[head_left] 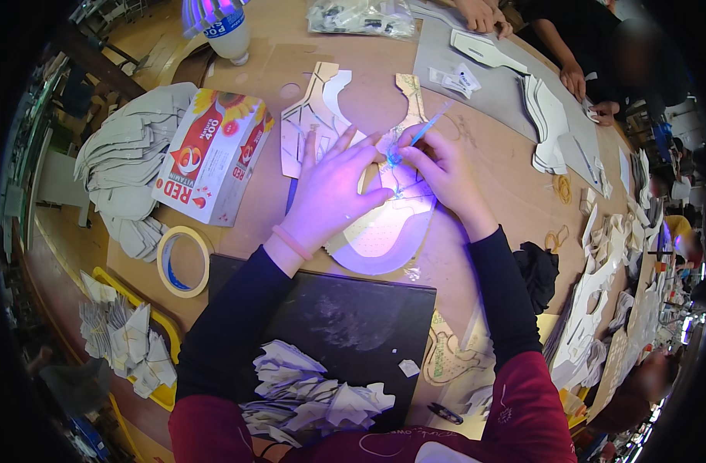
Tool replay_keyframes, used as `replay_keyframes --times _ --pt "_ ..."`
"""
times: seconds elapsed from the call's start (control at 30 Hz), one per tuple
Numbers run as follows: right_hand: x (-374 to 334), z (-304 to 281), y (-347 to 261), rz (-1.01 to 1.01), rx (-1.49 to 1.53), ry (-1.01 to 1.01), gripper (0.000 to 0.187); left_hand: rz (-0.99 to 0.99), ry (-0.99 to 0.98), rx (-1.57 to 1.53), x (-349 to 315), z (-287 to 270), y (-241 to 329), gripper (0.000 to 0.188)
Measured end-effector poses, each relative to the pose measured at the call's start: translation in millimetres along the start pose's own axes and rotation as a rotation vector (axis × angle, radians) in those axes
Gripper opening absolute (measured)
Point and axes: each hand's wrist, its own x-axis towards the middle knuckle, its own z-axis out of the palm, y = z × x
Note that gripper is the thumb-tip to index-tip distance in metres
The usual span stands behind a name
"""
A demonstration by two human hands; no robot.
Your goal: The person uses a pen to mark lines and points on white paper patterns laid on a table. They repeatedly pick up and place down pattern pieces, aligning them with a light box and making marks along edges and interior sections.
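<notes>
My right hand (451,166) pinches a slim pen with a pale blue barrel (434,123), its lower end over a patterned cardboard template (409,104). Beneath that template lies a pale cut piece with a rounded near end (380,262), lit violet. My left hand (330,184) is spread flat, its fingertips resting by the template's left edge close to the pen. Just beyond these fingers is another cream template with dark slots (322,81). The pen's tip is lost in the glare and behind my fingers.
On the left are a red-and-white box (206,158), stacked white pieces (129,154), a tape roll (183,262) and a yellow tray (168,332). A black board (345,309) bearing white pieces lies nearest me, with thread snips (445,413) beside it. Another person's hands (572,81) are at the far right.
</notes>
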Motion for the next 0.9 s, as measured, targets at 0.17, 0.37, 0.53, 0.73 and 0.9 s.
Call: replay_keyframes --times 0.17,0.37,0.53,0.73,0.9 --pt "-3 -4 -1 0.053 -0.088 -0.125 0.010 0.012 0.011 0.009 -1 2 -2 0.052" --pt "0 0 -15 -0.158 -0.198 -0.117 0.010 0.034 0.085 0.002 -2 5 -2 0.051" --pt "2 0 -13 -0.329 -0.277 -0.141 0.009 0.014 0.021 0.020 -1 1 -2 0.059" --pt "2 -4 -20 -0.280 -0.251 -0.213 0.009 0.026 0.033 0.021 -2 3 -4 0.061" --pt "1 -6 -13 -0.316 -0.255 -0.257 0.007 0.011 0.036 0.018 -1 3 -2 0.057"
